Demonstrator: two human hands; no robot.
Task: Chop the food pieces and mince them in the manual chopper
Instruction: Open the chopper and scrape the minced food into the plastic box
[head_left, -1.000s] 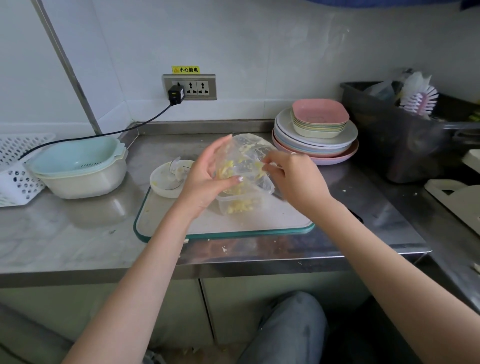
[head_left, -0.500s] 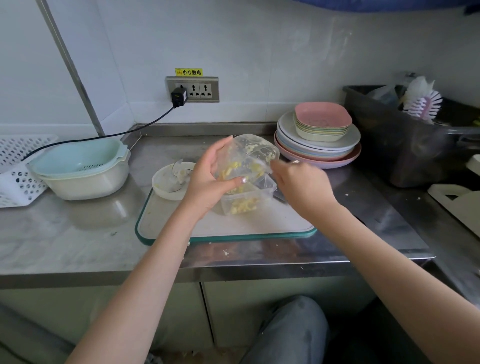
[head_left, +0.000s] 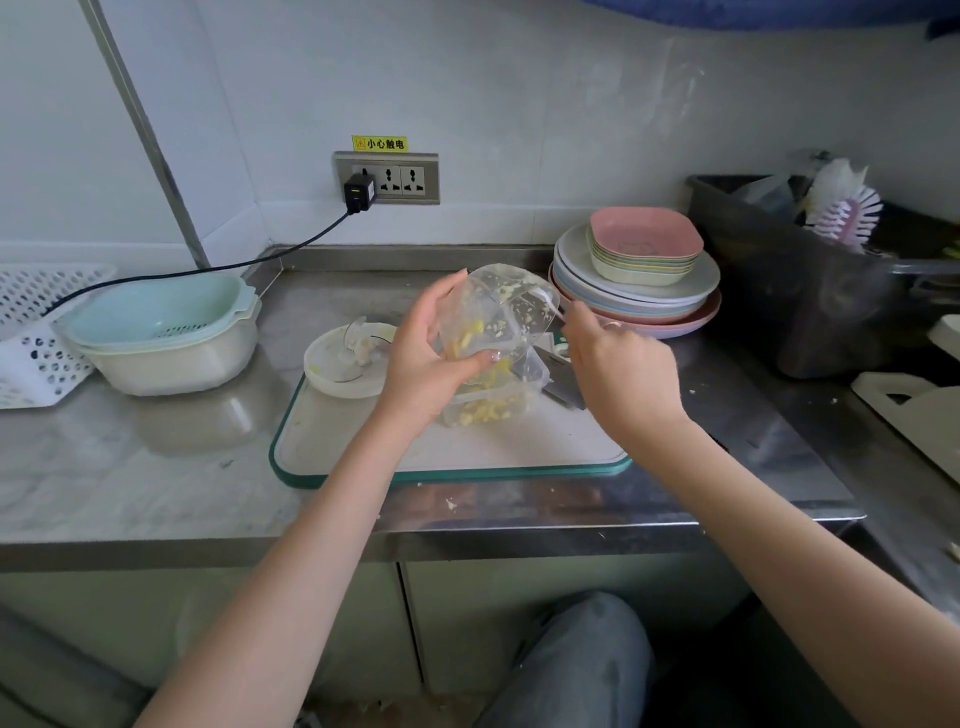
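- We look down on a steel table (head_left: 156, 488) set against a pale wall, with one triple socket (head_left: 387, 177) at 12 o'clock carrying one black plug (head_left: 359, 191).
- We count one cutting board (head_left: 363, 441) with a green rim at the table's centre, and on it one clear rectangular tub (head_left: 498, 402) holding yellow minced food (head_left: 488, 413).
- We count one clear chopper bowl (head_left: 498, 312), held tilted over the tub with its mouth downward; yellow bits cling to its inside wall.
- Our left hand (head_left: 426, 358) grips the chopper bowl from the 9 o'clock side, fingers (head_left: 444, 291) curled round its back and the thumb across its front.
- Our right hand (head_left: 623, 374) sits at 3 o'clock of the bowl, its fingers pinched on a thin pale tool (head_left: 550, 304) that reaches to the bowl's rim; we cannot tell what the tool is.
- One white chopper lid (head_left: 345, 361) lies upturned at the board's 10 o'clock corner, blades showing.
- One knife (head_left: 563, 387) lies on the board just behind the tub.
- One mint colander in a cream bowl (head_left: 161, 332) stands at 9 o'clock; one stack of plates (head_left: 639, 280) at 2 o'clock.
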